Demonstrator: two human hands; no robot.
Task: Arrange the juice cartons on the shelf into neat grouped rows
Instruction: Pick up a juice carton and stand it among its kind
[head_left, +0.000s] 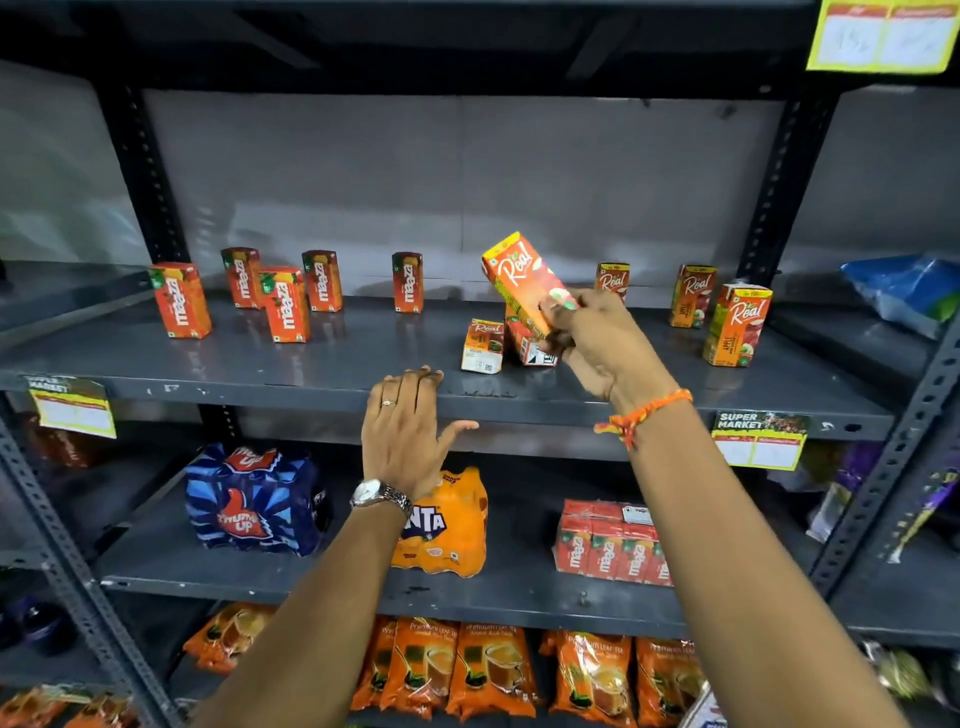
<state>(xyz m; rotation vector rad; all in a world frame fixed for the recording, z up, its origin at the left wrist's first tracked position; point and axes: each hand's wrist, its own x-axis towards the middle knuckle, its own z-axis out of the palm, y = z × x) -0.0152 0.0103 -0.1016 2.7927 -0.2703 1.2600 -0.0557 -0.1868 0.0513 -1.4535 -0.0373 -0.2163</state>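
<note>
My right hand grips an orange Real juice carton, tilted and lifted above the grey shelf. Under it, two more Real cartons sit at the shelf's middle: one upright, one leaning against my fingers. Three other Real cartons stand at the right. Several red Maaza cartons stand scattered on the left half. My left hand rests open on the shelf's front edge, holding nothing.
A blue plastic bag lies on the adjoining shelf at right. Below are a Thums Up pack, a Fanta pack and a shrink-wrapped Maaza pack. Tea packets fill the lowest shelf. Dark steel uprights flank the bay.
</note>
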